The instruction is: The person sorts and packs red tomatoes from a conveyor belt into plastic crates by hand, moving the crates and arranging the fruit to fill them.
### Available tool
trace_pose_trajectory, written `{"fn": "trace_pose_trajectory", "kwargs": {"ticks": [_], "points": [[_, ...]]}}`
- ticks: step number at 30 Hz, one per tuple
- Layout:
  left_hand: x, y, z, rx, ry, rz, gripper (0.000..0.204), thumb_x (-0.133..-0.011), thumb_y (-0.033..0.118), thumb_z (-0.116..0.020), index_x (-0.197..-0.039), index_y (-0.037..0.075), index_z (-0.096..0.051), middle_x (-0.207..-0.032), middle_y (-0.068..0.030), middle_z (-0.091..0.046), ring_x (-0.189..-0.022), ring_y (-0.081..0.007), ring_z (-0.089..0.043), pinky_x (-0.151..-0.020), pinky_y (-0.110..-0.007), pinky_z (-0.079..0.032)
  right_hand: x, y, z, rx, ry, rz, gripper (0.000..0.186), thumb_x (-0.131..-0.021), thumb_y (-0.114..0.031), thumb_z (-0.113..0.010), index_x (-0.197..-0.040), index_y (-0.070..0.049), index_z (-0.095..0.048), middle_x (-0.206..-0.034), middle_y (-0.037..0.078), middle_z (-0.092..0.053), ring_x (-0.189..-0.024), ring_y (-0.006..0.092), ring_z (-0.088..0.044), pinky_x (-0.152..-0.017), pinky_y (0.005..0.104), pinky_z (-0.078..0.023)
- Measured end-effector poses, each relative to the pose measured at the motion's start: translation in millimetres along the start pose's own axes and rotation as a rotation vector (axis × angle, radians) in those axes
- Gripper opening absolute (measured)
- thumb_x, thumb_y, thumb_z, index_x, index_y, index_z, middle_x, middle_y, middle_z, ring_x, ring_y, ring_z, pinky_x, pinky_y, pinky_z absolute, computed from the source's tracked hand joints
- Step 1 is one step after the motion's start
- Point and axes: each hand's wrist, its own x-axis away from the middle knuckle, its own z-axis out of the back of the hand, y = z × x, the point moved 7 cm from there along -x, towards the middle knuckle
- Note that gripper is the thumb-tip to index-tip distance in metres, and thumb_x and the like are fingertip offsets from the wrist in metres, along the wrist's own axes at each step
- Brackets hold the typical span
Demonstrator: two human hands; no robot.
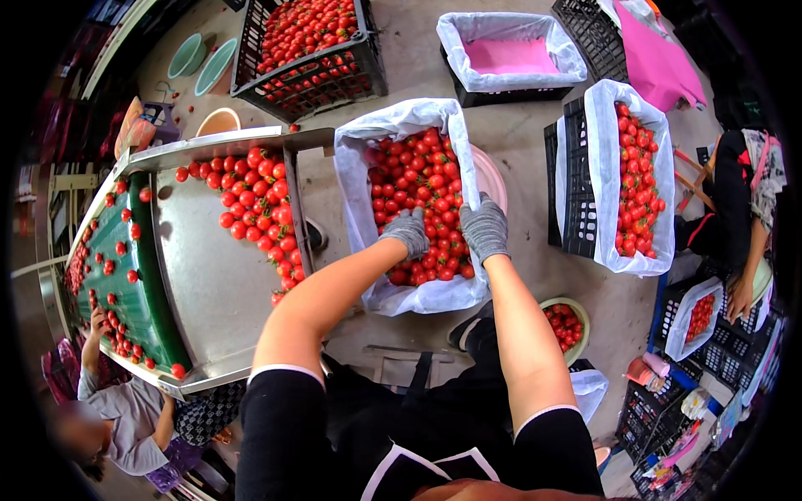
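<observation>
A crate with a white plastic liner [355, 179] stands in front of me, holding a heap of red cherry tomatoes [418, 179]. My left hand [407, 231], in a grey glove, lies on the tomatoes near the liner's left side. Its fingers look loosely spread, their tips partly hidden among the fruit. At the right rim is my right hand [484, 227], gloved in grey too. It straddles the liner's edge, thumb side inward and fingers along the outside, pinching the plastic.
To the left, a metal sorting tray [217, 292] holds tomatoes beside a green belt [150, 275], where another person's hand [98, 324] reaches in. A black crate [313, 79] of tomatoes stands beyond. Lined crates [576, 184] stand right; a green basin [581, 313] sits near my right arm.
</observation>
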Motion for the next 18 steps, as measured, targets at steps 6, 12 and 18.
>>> {"fn": "trace_pose_trajectory", "kwargs": {"ticks": [6,12,18], "points": [[17.1,27.8,-5.1,-0.047,-0.043,0.022,0.07,-0.073,0.032,-0.062,-0.134,0.016,-0.03,-0.129,-0.0235,-0.037,-0.119,-0.0438,-0.034,-0.095,-0.052,-0.036,-1.5,2.3,-2.7,-0.001,0.005,-0.005,0.033,-0.076,-0.028,-0.055,-0.1,-0.006,-0.058,-0.091,0.021,-0.063,-0.088,0.0363,-0.06,-0.08,0.045,-0.046],[59.5,48.6,-45.5,-0.076,0.027,-0.182,0.059,-0.076,0.031,-0.055,-0.128,0.013,-0.034,-0.124,-0.0261,-0.042,-0.115,-0.0441,-0.04,-0.092,-0.049,-0.039,-0.7,-1.6,-1.5,-0.008,-0.004,-0.001,0.033,-0.076,-0.029,-0.056,-0.099,-0.006,-0.058,-0.09,0.021,-0.063,-0.087,0.0365,-0.06,-0.08,0.0452,-0.046],[45.4,41.0,-6.0,0.091,0.009,-0.216,0.032,-0.076,0.017,-0.046,-0.105,0.006,-0.056,-0.104,-0.0253,-0.055,-0.095,-0.0379,-0.056,-0.084,-0.042,-0.046,-6.3,6.4,-6.1,-0.011,-0.013,0.001,0.032,-0.077,-0.028,-0.055,-0.099,-0.005,-0.058,-0.088,0.02,-0.063,-0.085,0.0366,-0.06,-0.079,0.0452,-0.046]]}}
